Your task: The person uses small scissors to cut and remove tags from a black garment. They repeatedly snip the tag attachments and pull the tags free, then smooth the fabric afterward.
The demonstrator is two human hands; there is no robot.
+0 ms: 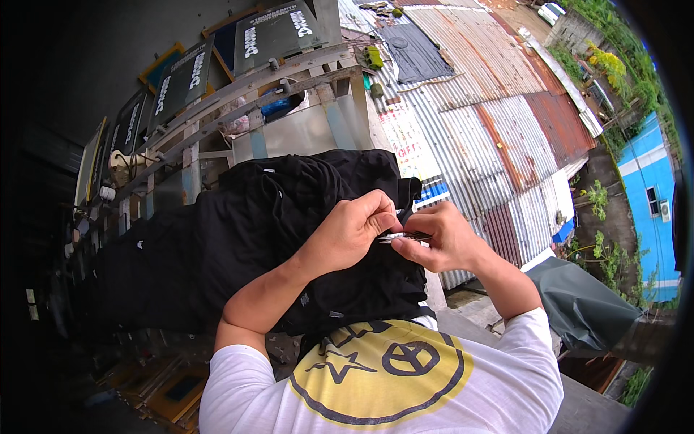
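Black cloth garments (pixel 246 239) lie heaped and spread in front of me, one over another, with a few small white tags on them. Over their right end my two hands meet, fingertips almost touching. My right hand (pixel 444 235) is closed around a small, slim metal tool (pixel 394 236), silver at its tip and darker toward the palm; its exact kind is partly hidden by the fingers. My left hand (pixel 354 230) is closed in a pinch beside that tip, right at the cloth. What its fingertips hold is too small to make out. A folded black edge stands up just beyond the hands.
Metal rails (pixel 238 108) run along the far left, with dark printed panels (pixel 271 40) leaning above them. A blue bag (pixel 278 105) sits between the rails. Beyond the ledge at right lie corrugated metal roofs (pixel 491 159) lower down. A dark green tarp (pixel 582 304) hangs near my right elbow.
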